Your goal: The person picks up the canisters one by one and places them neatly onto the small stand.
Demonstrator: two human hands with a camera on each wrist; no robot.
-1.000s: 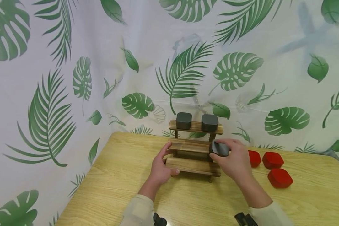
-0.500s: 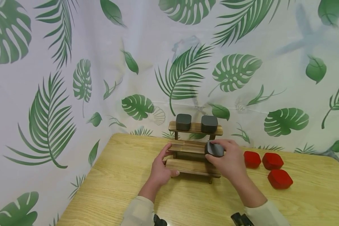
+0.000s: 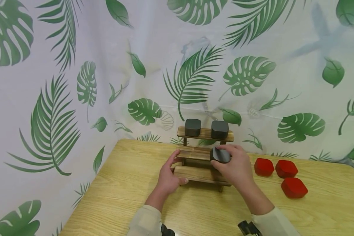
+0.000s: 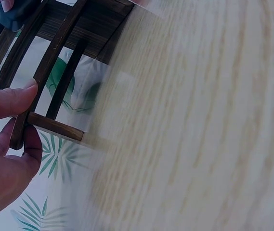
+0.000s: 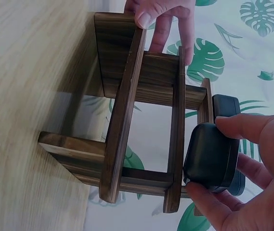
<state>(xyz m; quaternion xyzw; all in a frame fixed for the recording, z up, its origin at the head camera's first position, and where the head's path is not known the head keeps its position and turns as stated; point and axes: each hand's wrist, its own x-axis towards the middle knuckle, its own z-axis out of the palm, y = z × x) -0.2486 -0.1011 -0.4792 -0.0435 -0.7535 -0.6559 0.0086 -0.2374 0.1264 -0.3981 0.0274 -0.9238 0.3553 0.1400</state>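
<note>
A three-tier wooden display rack point(image 3: 194, 172) stands on the table. My left hand point(image 3: 167, 179) grips its left end, thumb on the front of the lowest shelf and fingers behind, as the left wrist view shows. My right hand point(image 3: 239, 167) pinches a dark grey rounded-square box point(image 3: 220, 155) at the right part of the middle shelf. In the right wrist view this box point(image 5: 208, 156) is against the middle shelf's surface, between thumb and fingers. On the top shelf sit two similar dark boxes, one at left point(image 3: 193, 127) and one at right point(image 3: 219, 129).
Three red rounded boxes lie on the table right of the rack: one nearest my right hand point(image 3: 264, 167), one beside it point(image 3: 286, 168), one in front point(image 3: 294, 187). Behind the wooden table point(image 3: 121, 183) hangs a leaf-patterned curtain point(image 3: 153, 82).
My right hand has moved left with the dark box, bringing it from the middle shelf's right end inward along that shelf. The left hand stays on the rack.
</note>
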